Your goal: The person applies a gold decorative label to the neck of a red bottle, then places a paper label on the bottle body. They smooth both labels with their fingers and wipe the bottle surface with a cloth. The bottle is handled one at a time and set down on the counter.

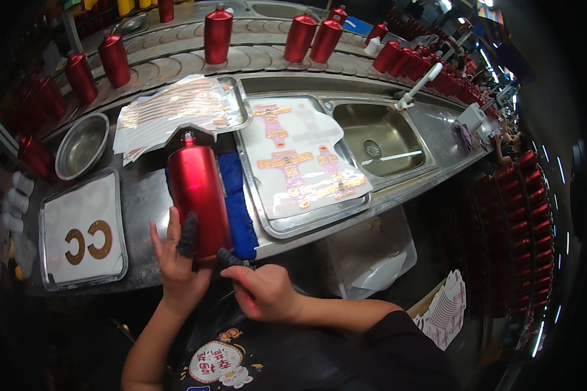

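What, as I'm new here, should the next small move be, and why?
Perhaps gently press the near end of the red bottle with the right hand: its dark finger cot is beside that end, and the left hand is at the bottle's left side.

Steel sink (398, 133), white tap (406, 101) beside it, metal bowl (81, 146), probably a purple cloth (464, 137)

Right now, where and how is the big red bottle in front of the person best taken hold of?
Probably round the middle of the red bottle, from the person's right: its body is broad there, narrowing toward the neck, and blue cloth lies along that side, while the left hand is at its lower left and the right hand near its base.
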### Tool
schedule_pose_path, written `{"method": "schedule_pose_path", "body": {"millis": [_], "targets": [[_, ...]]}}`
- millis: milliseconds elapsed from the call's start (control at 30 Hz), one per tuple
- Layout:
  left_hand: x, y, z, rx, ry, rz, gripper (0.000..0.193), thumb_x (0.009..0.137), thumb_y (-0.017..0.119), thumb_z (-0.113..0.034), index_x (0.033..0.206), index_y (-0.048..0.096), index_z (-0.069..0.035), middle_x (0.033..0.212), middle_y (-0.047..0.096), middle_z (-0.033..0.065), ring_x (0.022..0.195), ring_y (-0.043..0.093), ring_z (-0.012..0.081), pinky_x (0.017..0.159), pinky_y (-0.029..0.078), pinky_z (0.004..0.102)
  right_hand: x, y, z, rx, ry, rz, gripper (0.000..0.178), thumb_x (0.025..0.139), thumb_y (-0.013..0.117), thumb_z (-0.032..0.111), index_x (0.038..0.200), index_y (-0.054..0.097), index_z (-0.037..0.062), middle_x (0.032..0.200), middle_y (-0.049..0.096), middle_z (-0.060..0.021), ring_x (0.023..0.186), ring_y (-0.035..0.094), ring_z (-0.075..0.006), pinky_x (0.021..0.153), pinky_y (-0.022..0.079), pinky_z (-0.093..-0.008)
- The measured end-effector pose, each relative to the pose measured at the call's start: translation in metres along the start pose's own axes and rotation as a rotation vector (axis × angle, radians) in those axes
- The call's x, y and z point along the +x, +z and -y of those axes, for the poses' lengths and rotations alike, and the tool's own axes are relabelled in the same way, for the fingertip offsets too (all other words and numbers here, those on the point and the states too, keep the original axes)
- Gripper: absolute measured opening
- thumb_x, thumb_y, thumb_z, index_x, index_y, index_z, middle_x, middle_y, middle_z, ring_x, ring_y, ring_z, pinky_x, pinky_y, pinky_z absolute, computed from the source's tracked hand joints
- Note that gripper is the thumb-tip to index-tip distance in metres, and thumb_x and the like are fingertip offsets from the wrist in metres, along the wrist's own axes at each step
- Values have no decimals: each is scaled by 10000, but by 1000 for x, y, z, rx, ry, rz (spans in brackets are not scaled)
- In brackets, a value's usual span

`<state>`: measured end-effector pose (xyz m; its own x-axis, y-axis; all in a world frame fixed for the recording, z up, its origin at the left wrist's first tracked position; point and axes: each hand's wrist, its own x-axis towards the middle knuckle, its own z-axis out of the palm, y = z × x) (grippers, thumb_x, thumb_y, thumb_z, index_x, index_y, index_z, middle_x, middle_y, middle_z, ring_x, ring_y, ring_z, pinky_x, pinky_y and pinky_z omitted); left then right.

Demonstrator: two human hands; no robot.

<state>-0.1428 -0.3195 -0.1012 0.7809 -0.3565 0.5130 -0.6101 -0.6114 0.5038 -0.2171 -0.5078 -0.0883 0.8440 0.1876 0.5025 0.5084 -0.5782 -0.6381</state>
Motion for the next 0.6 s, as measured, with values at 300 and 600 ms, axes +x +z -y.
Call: {"method": "schedule_pose_path", "body": {"millis": [300, 600], "targets": [[1, 1, 3, 34, 54, -11, 792, 786, 837, -193, 1477, 484, -38, 1534, 426, 289, 1455, 388, 424, 1171, 190, 661, -8, -2, 1, 206, 367, 16, 285, 846, 661, -42, 1124, 660, 23, 875, 705, -82, 554, 616, -130, 519, 463, -255], [7, -7, -8, 31, -21, 19, 879, 743, 876, -230, 1508, 471, -82, 1565, 390, 283, 1405, 467, 403, 1166, 209, 648, 28, -26, -16, 237, 337, -85, 253, 856, 663, -39, 1105, 685, 4, 832, 693, -93, 519, 567, -118, 494, 427, -260]]}}
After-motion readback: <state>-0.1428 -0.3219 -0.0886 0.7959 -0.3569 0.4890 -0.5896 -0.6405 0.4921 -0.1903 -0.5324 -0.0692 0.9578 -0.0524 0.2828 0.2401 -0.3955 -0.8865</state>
